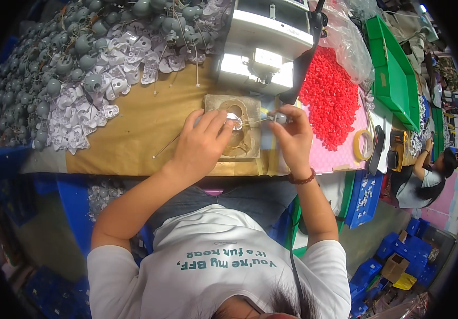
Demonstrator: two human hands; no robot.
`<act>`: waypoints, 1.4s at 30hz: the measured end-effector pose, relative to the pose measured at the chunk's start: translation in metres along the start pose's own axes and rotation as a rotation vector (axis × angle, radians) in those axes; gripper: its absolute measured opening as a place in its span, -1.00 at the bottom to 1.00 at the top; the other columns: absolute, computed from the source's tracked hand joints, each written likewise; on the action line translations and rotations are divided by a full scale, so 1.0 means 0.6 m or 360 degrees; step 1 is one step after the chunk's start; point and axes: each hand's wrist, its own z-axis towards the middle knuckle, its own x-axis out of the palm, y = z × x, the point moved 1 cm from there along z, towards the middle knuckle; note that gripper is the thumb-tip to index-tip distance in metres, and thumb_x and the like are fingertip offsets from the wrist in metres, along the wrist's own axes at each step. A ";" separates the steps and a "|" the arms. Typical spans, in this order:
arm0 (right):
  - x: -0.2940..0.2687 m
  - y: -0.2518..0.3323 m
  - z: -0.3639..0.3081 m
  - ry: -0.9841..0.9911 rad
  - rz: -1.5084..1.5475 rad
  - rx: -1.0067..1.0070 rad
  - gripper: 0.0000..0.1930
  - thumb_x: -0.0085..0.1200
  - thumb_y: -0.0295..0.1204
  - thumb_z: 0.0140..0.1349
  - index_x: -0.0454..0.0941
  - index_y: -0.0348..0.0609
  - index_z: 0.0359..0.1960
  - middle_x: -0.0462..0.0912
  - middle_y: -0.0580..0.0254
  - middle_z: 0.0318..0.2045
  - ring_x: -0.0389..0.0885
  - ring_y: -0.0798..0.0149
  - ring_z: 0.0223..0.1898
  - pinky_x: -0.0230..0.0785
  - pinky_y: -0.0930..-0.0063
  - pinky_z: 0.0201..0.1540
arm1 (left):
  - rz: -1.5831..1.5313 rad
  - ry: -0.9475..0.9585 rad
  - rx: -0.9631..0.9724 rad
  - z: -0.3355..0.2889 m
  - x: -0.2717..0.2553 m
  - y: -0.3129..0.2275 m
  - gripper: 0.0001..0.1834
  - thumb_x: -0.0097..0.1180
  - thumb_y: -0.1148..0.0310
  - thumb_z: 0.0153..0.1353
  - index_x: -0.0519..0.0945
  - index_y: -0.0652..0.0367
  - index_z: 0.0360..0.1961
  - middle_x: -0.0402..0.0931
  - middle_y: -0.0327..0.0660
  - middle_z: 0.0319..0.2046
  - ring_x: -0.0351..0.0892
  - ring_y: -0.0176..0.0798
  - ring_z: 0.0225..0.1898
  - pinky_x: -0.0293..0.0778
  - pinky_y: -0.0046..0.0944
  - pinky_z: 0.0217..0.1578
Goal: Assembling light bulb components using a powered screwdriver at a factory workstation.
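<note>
Your right hand [295,134] pinches one grey rounded part [280,118]; your left hand [201,139] touches one white piece [233,122] over one mould-like block [253,142], its grip I cannot tell.

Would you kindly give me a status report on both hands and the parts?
Left hand at white piece, over square block. Right hand pinching small grey part. White machine standing just beyond block.

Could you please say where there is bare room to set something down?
The widest bare patch is brown paper between the white plastic parts and the left hand, with a thin grey rod near the hand. A pink patch lies left of the yellow tape roll, below the red plastic pieces. Upper left is crowded with grey round parts.
</note>
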 end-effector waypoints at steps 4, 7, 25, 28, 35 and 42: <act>0.029 0.043 0.031 0.0295 0.1143 0.0483 -0.54 0.23 -0.74 0.14 0.41 -0.24 0.08 0.60 0.09 -0.08 0.66 0.14 -0.02 0.54 0.29 0.09 | 0.0022 0.0018 0.0021 -0.003 -0.004 0.002 -0.63 0.07 0.52 0.08 0.60 0.32 -0.04 0.54 0.02 0.04 0.50 -0.02 0.11 0.33 0.01 0.16; 0.037 0.050 0.051 0.0688 0.1053 0.0641 -0.56 0.28 -0.69 0.13 0.44 -0.30 0.05 0.63 0.11 -0.12 0.69 0.19 -0.11 0.61 0.29 -0.02 | 0.0030 -0.0004 0.0056 -0.005 -0.003 0.005 -0.64 0.08 0.51 0.07 0.61 0.32 -0.06 0.54 0.01 0.04 0.50 -0.04 0.11 0.33 0.00 0.16; 0.082 0.062 0.060 0.0488 -0.0847 -0.0116 -0.54 0.43 -0.41 0.02 0.55 -0.18 -0.04 0.54 0.22 -0.33 0.52 0.22 -0.39 0.42 0.40 -0.32 | -0.0348 -0.0069 -0.0270 0.024 -0.003 0.019 -0.63 0.29 0.45 -0.02 0.59 0.17 -0.12 0.55 -0.12 -0.13 0.53 -0.04 -0.01 0.42 -0.06 -0.01; 0.084 0.055 0.050 0.0458 -0.0771 -0.0119 -0.57 0.40 -0.45 0.05 0.54 -0.20 -0.03 0.54 0.22 -0.32 0.52 0.25 -0.39 0.43 0.41 -0.32 | -0.0317 -0.0036 -0.0401 0.039 0.001 0.013 -0.61 0.31 0.41 0.00 0.56 0.13 -0.09 0.53 -0.16 -0.20 0.51 -0.03 -0.07 0.42 -0.07 -0.09; 0.022 0.040 0.064 -0.0165 -0.0523 -0.0916 -0.74 0.11 -0.69 0.20 0.51 -0.27 -0.07 0.54 0.22 -0.22 0.48 0.38 -0.28 0.34 0.56 -0.23 | -0.0213 0.0044 -0.0346 0.049 0.011 0.013 -0.63 0.33 0.40 -0.01 0.55 0.11 -0.13 0.50 -0.19 -0.27 0.49 -0.07 -0.15 0.43 -0.10 -0.16; -0.015 0.052 0.169 -0.0363 -0.0242 0.0065 -0.46 0.20 -0.44 0.32 0.31 -0.38 0.26 0.60 0.13 -0.04 0.57 0.40 -0.11 0.45 0.54 -0.07 | -0.0195 -0.0030 -0.0333 0.046 0.010 0.012 -0.65 0.32 0.39 -0.02 0.56 0.11 -0.16 0.50 -0.21 -0.29 0.49 -0.09 -0.17 0.43 -0.12 -0.18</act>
